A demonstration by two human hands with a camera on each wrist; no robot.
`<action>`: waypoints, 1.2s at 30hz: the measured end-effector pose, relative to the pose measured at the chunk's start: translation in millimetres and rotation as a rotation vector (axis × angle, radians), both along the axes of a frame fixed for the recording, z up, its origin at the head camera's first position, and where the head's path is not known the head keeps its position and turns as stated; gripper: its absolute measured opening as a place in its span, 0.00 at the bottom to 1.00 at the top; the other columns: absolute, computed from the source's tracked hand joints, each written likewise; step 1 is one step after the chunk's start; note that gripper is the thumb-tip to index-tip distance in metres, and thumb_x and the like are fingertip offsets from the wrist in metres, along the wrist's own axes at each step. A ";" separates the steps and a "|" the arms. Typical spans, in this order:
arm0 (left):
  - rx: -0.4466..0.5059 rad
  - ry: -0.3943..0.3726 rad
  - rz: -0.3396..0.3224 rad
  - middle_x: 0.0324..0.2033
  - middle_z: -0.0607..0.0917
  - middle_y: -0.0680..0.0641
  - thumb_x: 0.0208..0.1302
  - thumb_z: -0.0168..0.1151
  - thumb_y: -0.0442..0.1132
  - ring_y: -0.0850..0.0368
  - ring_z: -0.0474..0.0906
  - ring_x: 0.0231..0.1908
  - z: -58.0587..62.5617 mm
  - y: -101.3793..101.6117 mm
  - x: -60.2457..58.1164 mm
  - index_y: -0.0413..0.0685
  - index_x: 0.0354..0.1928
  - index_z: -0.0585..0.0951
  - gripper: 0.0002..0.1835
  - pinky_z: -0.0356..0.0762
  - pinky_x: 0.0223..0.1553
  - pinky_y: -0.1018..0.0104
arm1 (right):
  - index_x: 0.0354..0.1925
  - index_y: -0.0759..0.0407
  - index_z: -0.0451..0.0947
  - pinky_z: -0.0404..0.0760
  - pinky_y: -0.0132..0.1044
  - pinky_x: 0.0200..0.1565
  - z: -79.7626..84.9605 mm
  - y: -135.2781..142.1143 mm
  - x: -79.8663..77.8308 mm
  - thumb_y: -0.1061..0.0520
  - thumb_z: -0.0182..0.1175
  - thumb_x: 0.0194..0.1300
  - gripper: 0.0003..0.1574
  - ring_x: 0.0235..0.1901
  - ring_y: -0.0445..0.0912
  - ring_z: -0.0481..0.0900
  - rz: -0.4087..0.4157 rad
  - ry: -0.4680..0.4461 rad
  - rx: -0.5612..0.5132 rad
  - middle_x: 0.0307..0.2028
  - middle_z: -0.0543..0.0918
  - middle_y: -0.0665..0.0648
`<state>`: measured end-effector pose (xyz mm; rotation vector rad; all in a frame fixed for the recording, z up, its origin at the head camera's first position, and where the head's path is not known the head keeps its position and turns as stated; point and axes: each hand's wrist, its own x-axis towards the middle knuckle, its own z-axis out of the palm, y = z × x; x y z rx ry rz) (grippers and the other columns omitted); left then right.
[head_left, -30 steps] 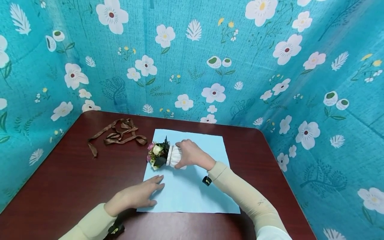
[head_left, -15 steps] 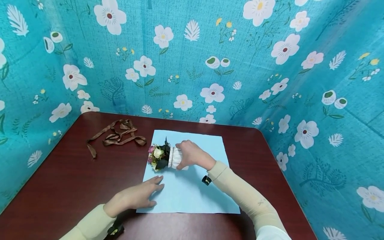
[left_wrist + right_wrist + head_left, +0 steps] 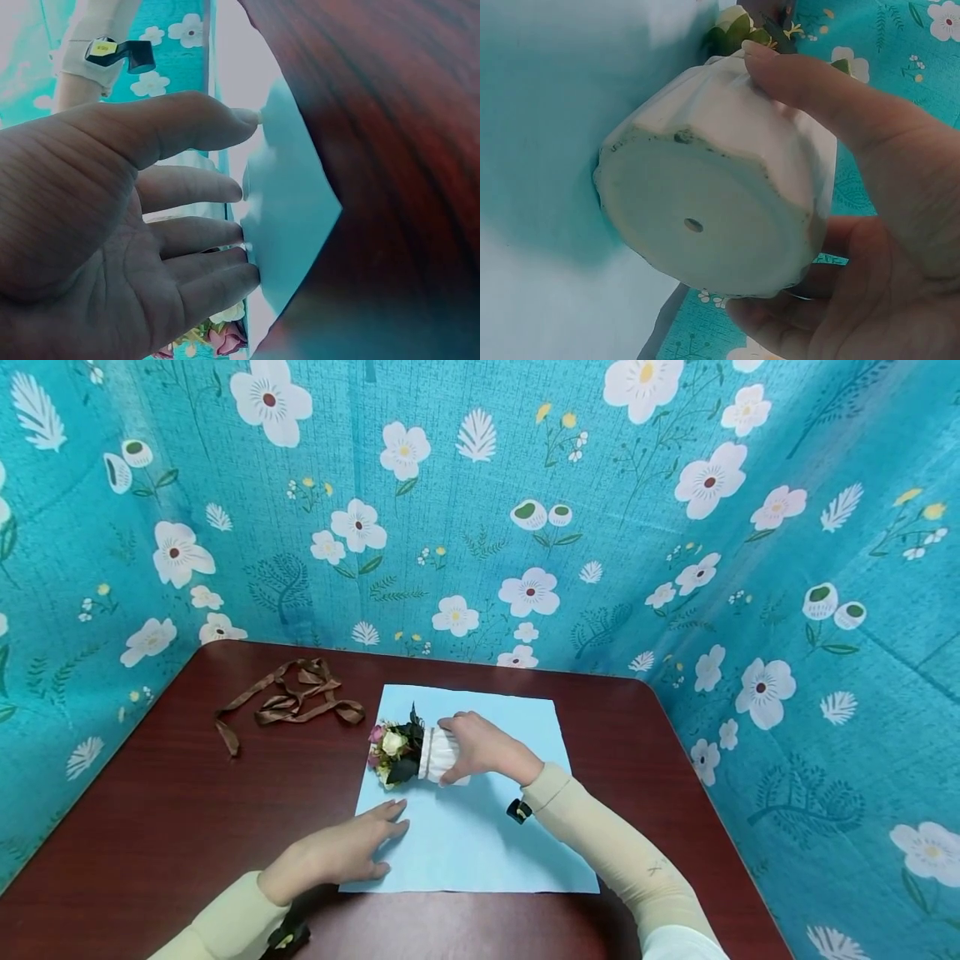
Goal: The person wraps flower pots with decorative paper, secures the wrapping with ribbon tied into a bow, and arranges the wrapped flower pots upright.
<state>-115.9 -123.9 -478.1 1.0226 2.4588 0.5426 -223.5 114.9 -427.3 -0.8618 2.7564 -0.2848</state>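
Note:
A white flowerpot [image 3: 442, 755] lies on its side on a light blue sheet of paper [image 3: 480, 852], its artificial flowers [image 3: 391, 750] in pink and cream pointing left. My right hand [image 3: 480, 745] grips the pot from above, thumb on one side and fingers on the other. The right wrist view shows the flowerpot's base [image 3: 705, 217] with a small hole in it. Near the paper's front left corner, my left hand [image 3: 341, 847] rests with fingers spread, fingertips at the sheet. In the left wrist view those fingers [image 3: 199, 187] are straight and hold nothing.
A brown ribbon [image 3: 296, 700] lies loosely looped at the back left of the dark red wooden table [image 3: 187, 810]. A blue flowered curtain [image 3: 480, 527] hangs behind the table and along its sides.
Half a second or so ago the flowerpot shifted very slightly right under my right hand. The left hand stays in place on the paper.

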 end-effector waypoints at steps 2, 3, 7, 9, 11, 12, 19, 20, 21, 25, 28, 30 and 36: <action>-0.011 0.000 0.001 0.73 0.65 0.31 0.61 0.71 0.37 0.35 0.60 0.73 0.5 -0.2 0.8 0.33 0.66 0.76 0.32 0.65 0.68 0.41 | 0.68 0.61 0.73 0.80 0.41 0.47 0.4 0.4 -0.3 0.40 0.82 0.45 0.57 0.45 0.48 0.78 0.004 -0.007 -0.001 0.51 0.83 0.57; -0.014 -0.003 0.002 0.73 0.65 0.31 0.61 0.71 0.37 0.35 0.60 0.74 0.6 -0.2 1.0 0.33 0.66 0.76 0.32 0.65 0.69 0.41 | 0.68 0.62 0.73 0.80 0.41 0.47 0.6 0.5 -0.3 0.40 0.82 0.45 0.57 0.45 0.47 0.78 0.006 -0.008 -0.002 0.51 0.83 0.57; -0.006 -0.010 0.001 0.73 0.65 0.31 0.61 0.72 0.37 0.35 0.60 0.74 -2.4 -0.8 -1.1 0.34 0.66 0.76 0.32 0.65 0.69 0.40 | 0.68 0.62 0.73 0.80 0.41 0.47 1.0 0.5 -1.1 0.40 0.82 0.45 0.58 0.45 0.47 0.79 0.008 -0.002 -0.001 0.50 0.83 0.58; 0.012 0.001 -0.014 0.73 0.64 0.32 0.63 0.71 0.39 0.35 0.60 0.74 -10.9 -3.3 -4.7 0.34 0.67 0.75 0.32 0.66 0.69 0.43 | 0.68 0.62 0.73 0.80 0.41 0.47 0.7 0.6 -1.4 0.40 0.82 0.45 0.57 0.45 0.47 0.79 0.008 -0.002 -0.004 0.51 0.83 0.57; 0.016 0.000 -0.013 0.74 0.64 0.32 0.63 0.71 0.41 0.36 0.59 0.74 -20.6 -4.9 -8.1 0.36 0.67 0.75 0.32 0.66 0.69 0.43 | 0.68 0.62 0.73 0.81 0.41 0.48 0.1 0.7 -1.6 0.40 0.82 0.45 0.57 0.46 0.48 0.79 0.008 -0.004 -0.004 0.51 0.83 0.57; 0.018 0.009 -0.017 0.74 0.64 0.33 0.64 0.71 0.42 0.36 0.59 0.74 -28.4 -6.3 -10.6 0.37 0.68 0.75 0.32 0.66 0.69 0.43 | 0.68 0.62 0.73 0.81 0.42 0.49 -0.3 0.9 -1.5 0.40 0.82 0.46 0.57 0.47 0.48 0.79 0.008 -0.006 -0.004 0.52 0.83 0.58; 0.009 0.066 -0.046 0.76 0.62 0.36 0.63 0.70 0.48 0.37 0.58 0.75 -75.3 -10.9 -26.2 0.45 0.70 0.74 0.35 0.66 0.69 0.41 | 0.69 0.63 0.71 0.82 0.43 0.52 2.7 3.7 -2.6 0.41 0.80 0.49 0.56 0.52 0.50 0.81 0.021 -0.010 -0.035 0.58 0.82 0.60; 0.014 0.074 -0.051 0.76 0.62 0.36 0.64 0.70 0.49 0.37 0.58 0.75 -77.5 -11.5 -27.3 0.46 0.70 0.74 0.35 0.66 0.68 0.41 | 0.70 0.63 0.71 0.81 0.43 0.53 4.2 4.1 -3.3 0.41 0.80 0.50 0.56 0.53 0.50 0.81 0.019 -0.011 -0.040 0.59 0.81 0.60; 0.019 0.077 -0.054 0.76 0.62 0.36 0.64 0.70 0.50 0.37 0.58 0.75 -78.5 -11.7 -27.9 0.46 0.70 0.74 0.35 0.66 0.68 0.41 | 0.70 0.63 0.70 0.81 0.44 0.54 6.1 4.5 -3.8 0.42 0.80 0.50 0.56 0.54 0.51 0.80 0.015 -0.015 -0.047 0.60 0.81 0.60; 0.020 0.075 -0.053 0.76 0.62 0.37 0.64 0.70 0.51 0.37 0.58 0.75 -75.3 -12.3 -26.3 0.48 0.71 0.74 0.35 0.66 0.68 0.40 | 0.71 0.61 0.70 0.80 0.46 0.58 9.8 4.2 -4.8 0.43 0.80 0.51 0.55 0.59 0.53 0.78 0.011 -0.020 -0.055 0.63 0.79 0.61; 0.024 0.049 -0.040 0.76 0.63 0.36 0.64 0.70 0.50 0.37 0.58 0.75 -66.9 -11.3 -22.8 0.46 0.70 0.75 0.35 0.65 0.68 0.40 | 0.71 0.61 0.69 0.79 0.46 0.59 11.0 3.7 -4.3 0.42 0.79 0.52 0.55 0.62 0.54 0.77 0.015 -0.033 -0.060 0.65 0.78 0.62; 0.027 0.027 -0.031 0.75 0.63 0.36 0.63 0.71 0.48 0.36 0.58 0.75 -57.7 -10.4 -19.4 0.44 0.70 0.75 0.35 0.64 0.69 0.40 | 0.72 0.61 0.69 0.78 0.47 0.59 12.5 4.3 -4.2 0.42 0.78 0.53 0.55 0.62 0.54 0.76 0.021 -0.042 -0.073 0.65 0.77 0.61; 0.062 0.003 -0.022 0.74 0.63 0.32 0.64 0.71 0.45 0.34 0.58 0.74 -39.5 -7.9 -13.3 0.39 0.69 0.75 0.33 0.64 0.69 0.40 | 0.71 0.61 0.69 0.75 0.49 0.64 21.8 17.0 -8.7 0.43 0.73 0.60 0.48 0.66 0.55 0.74 0.019 -0.082 -0.203 0.67 0.76 0.60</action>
